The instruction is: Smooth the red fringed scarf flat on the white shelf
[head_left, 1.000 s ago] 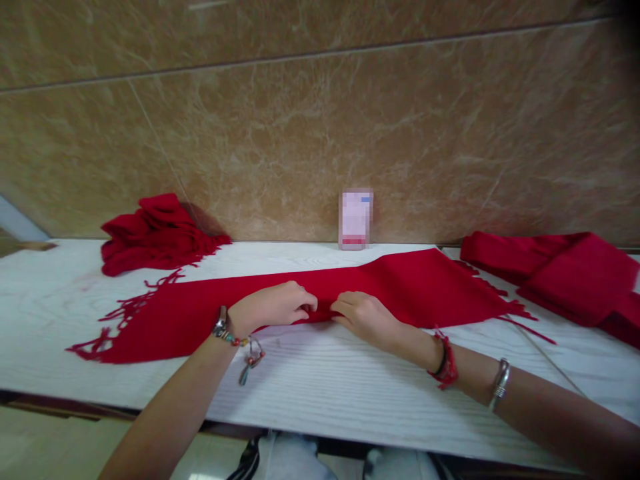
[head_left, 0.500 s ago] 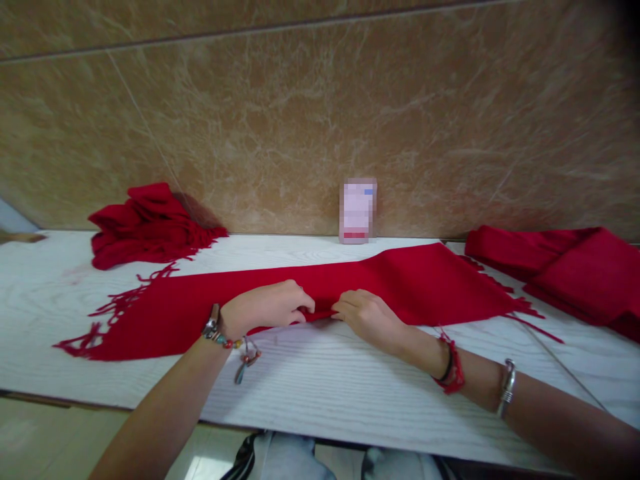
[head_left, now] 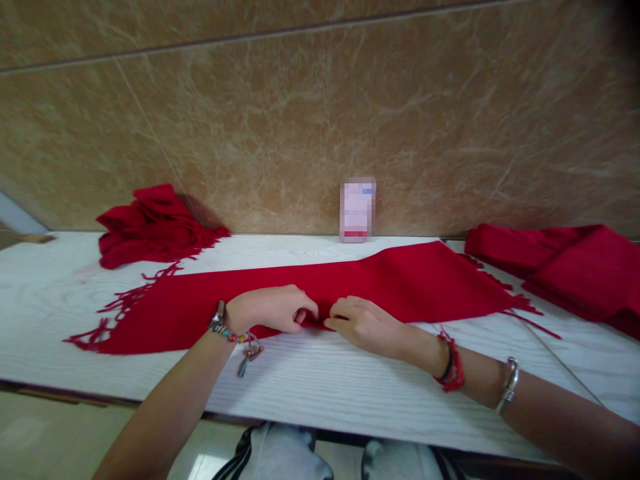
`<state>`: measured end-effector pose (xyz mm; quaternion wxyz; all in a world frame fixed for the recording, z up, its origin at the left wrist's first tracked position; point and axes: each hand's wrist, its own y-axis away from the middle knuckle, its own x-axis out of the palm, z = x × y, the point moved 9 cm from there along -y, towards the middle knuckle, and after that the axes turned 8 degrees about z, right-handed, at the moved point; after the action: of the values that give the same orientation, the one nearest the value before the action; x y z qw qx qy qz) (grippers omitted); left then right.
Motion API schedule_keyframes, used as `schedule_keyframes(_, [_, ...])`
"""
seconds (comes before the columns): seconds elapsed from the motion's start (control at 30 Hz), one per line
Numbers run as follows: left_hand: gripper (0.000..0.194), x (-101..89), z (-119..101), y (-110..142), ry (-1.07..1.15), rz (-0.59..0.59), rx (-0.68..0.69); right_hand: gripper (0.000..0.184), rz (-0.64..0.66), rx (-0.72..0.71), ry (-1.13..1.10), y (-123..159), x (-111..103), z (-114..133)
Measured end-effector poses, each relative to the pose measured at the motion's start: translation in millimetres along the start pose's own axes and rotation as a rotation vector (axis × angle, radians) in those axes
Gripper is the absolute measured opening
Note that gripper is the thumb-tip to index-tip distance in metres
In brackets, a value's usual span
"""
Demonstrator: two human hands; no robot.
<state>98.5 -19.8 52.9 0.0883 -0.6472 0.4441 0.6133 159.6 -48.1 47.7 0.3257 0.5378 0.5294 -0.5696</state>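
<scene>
A red fringed scarf (head_left: 400, 280) lies lengthwise across the white table, its tassels spread at both ends. Along its near edge, around the middle, my left hand (head_left: 275, 308) pinches the cloth with curled fingers. Just right of it, my right hand (head_left: 367, 323) closes on the same edge with thumb and fingers together. A small gap of red cloth shows between the two hands. The fingertips partly hide the edge they hold.
A crumpled red scarf (head_left: 150, 230) sits at the back left. Folded red cloth (head_left: 565, 267) lies at the right. A blurred-out phone-like object (head_left: 357, 210) leans on the brown marbled wall (head_left: 300, 127). The white tabletop (head_left: 310, 380) ends near my legs.
Both hands have shifted slightly down along the scarf's near edge, and the right hand has come a little closer to the left. The scarf lies nearly as before.
</scene>
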Motion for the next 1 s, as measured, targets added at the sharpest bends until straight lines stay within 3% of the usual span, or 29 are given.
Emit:
schedule_keyframes(0.17, [0.036,3.0,6,4,0.107,0.038,-0.031,0.019,0.058,0.023,-0.048,1,5,-2])
schedule_keyframes(0.3, [0.023,-5.4,4,4,0.002,-0.063,-0.009,0.02,0.053,0.006,-0.071,1,3,-1])
schedule_keyframes(0.43, [0.022,-12.2,-2,-1,-0.186,-0.18,0.035,0.023,0.033,-0.009,-0.089,1,1,0])
schedule_keyframes(0.63, [0.022,-8.7,0,-9,-0.144,-0.224,0.083,0.023,0.01,-0.003,-0.117,2,-1,-2])
schedule_keyframes(0.73, [0.029,-6.0,18,-8,-0.125,-0.225,-0.029,0.023,0.01,-0.006,-0.128,2,-1,-1])
schedule_keyframes(0.87, [0.039,-3.7,48,0,-0.11,-0.225,-0.297,0.023,0.019,0.013,-0.163,2,0,-4])
schedule_keyframes(0.93, [0.042,-4.3,50,3,-0.112,-0.236,-0.365,0.023,0.011,0.029,-0.186,3,0,-7])
schedule_keyframes(1.0, [0.049,-2.0,44,1,-0.097,-0.206,-0.346,0.022,-0.002,0.039,-0.204,3,0,-8])
